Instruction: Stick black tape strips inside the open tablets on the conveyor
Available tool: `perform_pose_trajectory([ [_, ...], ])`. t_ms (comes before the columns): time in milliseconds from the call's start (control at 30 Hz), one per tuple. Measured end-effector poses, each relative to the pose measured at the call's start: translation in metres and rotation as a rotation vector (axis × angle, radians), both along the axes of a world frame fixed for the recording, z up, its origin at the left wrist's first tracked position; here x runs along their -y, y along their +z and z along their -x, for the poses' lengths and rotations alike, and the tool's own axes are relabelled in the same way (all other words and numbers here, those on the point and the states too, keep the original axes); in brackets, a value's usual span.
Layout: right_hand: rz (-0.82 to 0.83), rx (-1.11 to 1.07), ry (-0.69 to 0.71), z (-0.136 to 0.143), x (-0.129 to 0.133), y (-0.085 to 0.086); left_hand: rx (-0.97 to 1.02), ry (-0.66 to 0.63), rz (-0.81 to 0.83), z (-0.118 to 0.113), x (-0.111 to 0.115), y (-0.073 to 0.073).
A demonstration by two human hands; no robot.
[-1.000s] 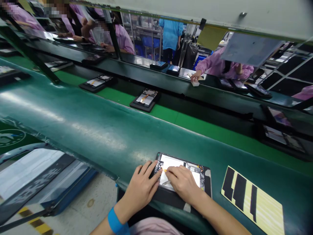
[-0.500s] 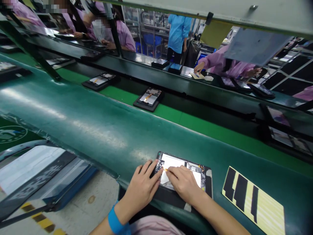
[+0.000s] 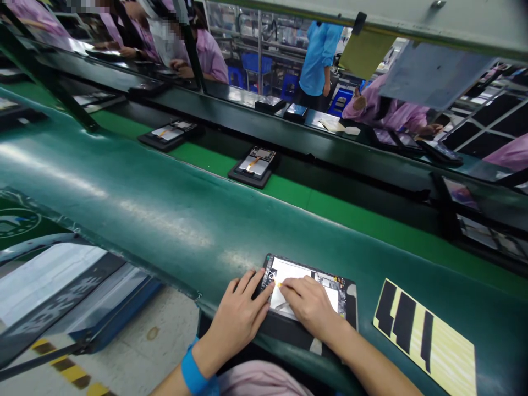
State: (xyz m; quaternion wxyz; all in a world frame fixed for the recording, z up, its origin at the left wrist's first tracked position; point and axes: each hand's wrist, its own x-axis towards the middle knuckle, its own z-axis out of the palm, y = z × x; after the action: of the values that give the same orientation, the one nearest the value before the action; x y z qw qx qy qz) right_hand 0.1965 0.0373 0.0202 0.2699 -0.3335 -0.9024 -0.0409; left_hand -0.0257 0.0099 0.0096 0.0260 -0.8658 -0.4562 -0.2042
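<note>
1. The opened tablet (image 3: 291, 269) lies flat, its innards facing up, on the green counter (image 3: 165, 209), directly in front of the person and under both hands.
2. Its long axis runs from left to right across the person's front, slanting so that the right end comes a little nearer the body. A narrow strip of components marks the left end; a wider circuit section (image 3: 330, 282) occupies the right.
3. A black base (image 3: 284, 330) shows along the near edge and beyond the right end.
4. The left hand (image 3: 241, 308), with a blue wristband (image 3: 193, 371) on the wrist, rests at the left end, its fingers slightly apart and its index fingertip beside a small orange strip (image 3: 279, 284).
5. The right hand (image 3: 311, 308) reaches over the middle; its thumb and index finger are pinched together on that strip, pointing left.
6. Just right of the tablet, a pale yellow sheet (image 3: 451, 346) bearing black strips (image 3: 406, 324) lies at a slant, its long axis running down to the right.
7. Beyond the counter's far edge, another opened device (image 3: 254, 164) sits in a black tray on the bright green belt (image 3: 317, 203).
</note>
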Motion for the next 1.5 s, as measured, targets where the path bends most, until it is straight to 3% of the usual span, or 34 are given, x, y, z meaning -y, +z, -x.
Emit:
perform_pose_trajectory([
  [1500,0.083,-0.002,0.051,-0.004,-0.004,0.004,0.081,0.058,0.082,-0.012,0.014,-0.007],
])
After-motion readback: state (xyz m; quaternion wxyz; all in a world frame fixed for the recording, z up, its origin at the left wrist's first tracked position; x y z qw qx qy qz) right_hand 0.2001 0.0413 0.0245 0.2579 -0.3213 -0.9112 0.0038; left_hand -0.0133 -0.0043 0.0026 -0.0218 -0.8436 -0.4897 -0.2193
